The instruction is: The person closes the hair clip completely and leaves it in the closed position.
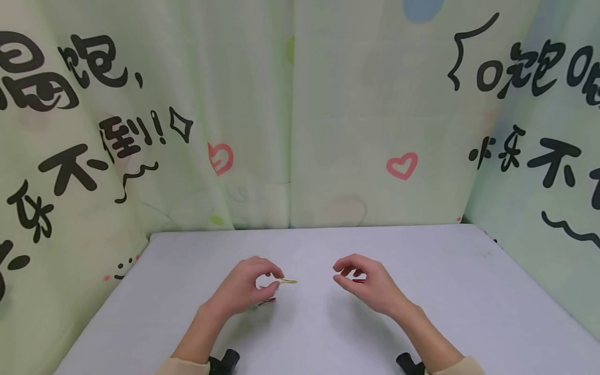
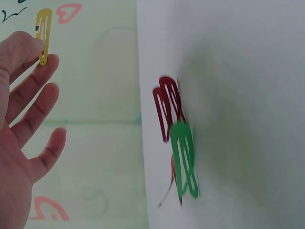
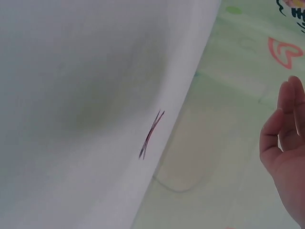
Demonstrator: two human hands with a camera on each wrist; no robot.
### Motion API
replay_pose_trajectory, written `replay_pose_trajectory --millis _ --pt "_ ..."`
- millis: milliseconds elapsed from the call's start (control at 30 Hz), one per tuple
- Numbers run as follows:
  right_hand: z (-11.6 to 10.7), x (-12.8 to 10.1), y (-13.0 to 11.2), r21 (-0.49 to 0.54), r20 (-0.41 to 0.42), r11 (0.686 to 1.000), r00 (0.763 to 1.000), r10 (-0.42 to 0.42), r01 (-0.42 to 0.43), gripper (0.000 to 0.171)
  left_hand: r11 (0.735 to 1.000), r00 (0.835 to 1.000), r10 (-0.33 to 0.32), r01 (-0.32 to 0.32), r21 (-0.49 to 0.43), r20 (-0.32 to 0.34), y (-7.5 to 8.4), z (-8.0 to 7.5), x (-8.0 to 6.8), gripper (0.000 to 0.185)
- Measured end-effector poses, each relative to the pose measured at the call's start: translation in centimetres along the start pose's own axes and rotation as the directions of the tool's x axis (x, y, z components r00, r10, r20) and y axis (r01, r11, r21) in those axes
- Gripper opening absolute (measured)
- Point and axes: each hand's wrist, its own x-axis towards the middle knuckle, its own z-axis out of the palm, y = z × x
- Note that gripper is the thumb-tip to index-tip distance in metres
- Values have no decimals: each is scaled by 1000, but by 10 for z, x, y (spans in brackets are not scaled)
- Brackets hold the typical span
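My left hand point(image 1: 269, 278) pinches a yellow snap hair clip point(image 1: 288, 281) between thumb and forefinger, just above the white table point(image 1: 469, 291). In the left wrist view the yellow clip point(image 2: 44, 36) sticks out past the fingertips of the left hand point(image 2: 28, 100), whose other fingers are spread. Below that hand lie two dark red clips point(image 2: 167, 107) and a green clip point(image 2: 185, 160), overlapping on the table. My right hand point(image 1: 349, 275) hovers with loosely curled fingers and holds nothing. A red clip point(image 1: 359, 281) lies under it, seen edge-on in the right wrist view point(image 3: 151, 134).
Pale green curtains point(image 1: 290, 130) with black characters and pink hearts close in the table on the back, left and right. Black wrist mounts point(image 1: 225, 360) show at both forearms near the front edge.
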Motion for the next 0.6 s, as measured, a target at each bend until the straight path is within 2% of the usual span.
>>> replay_pose_trajectory --millis 100,267,400,600 --pt "9 2 -2 37 22 999 1000 -1 0 16 1000 1000 9 -9 0 -6 5 6 4 18" --pt "19 1 -4 81 51 996 998 -30 25 17 1000 1000 -7 7 -7 30 13 12 12 17" --pt "25 1 -7 110 54 993 997 -46 40 18 1000 999 13 -12 -4 35 16 14 16 16" --pt "30 2 -11 103 72 994 997 -38 30 13 999 999 27 -26 -22 25 19 19 17 16"
